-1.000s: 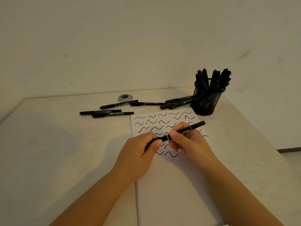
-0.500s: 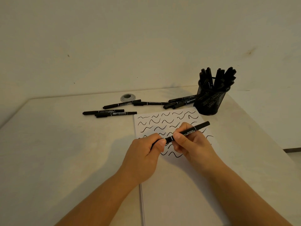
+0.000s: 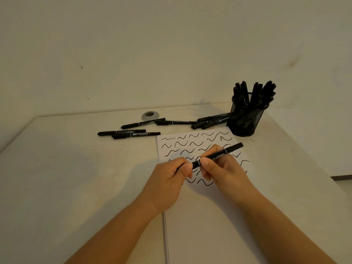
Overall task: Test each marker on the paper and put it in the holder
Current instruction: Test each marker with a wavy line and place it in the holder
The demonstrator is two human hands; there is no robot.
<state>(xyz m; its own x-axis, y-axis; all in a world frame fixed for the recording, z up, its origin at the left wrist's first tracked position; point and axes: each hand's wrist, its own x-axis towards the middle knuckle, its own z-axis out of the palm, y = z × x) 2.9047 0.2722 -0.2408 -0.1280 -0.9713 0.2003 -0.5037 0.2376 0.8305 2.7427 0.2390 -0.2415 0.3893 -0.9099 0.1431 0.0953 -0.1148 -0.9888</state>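
The marker [image 3: 219, 155] is held by both hands above the paper [image 3: 209, 216], lying slantwise with its far end raised toward the holder. The left hand [image 3: 167, 180] has its fingers curled round the near end, thumb and forefinger pinching the cap just beside the white ring on the barrel. The right hand [image 3: 222, 168] grips the barrel on the other side of that ring, thumb on top and fingers wrapped beneath. Whether the cap is fully seated or slightly pulled off is hard to say, since the fingers hide the joint.

The paper lies flat on the table [image 3: 66, 178], its upper part covered with rows of black wavy strokes [image 3: 181, 143]; the lowest strokes run just under the hands. At the far right corner of the paper stands the black mesh holder [image 3: 245, 121], filled with upright and leaning black markers [image 3: 255, 94]. To its left, touching or nearly touching its base, lies a small bundle of markers [image 3: 211, 121]. Further left are two more markers [image 3: 158, 122] end to end, and another loose pair [image 3: 129, 133] near the paper's top left corner. A round grey grommet [image 3: 150, 115] sits in the table behind them.
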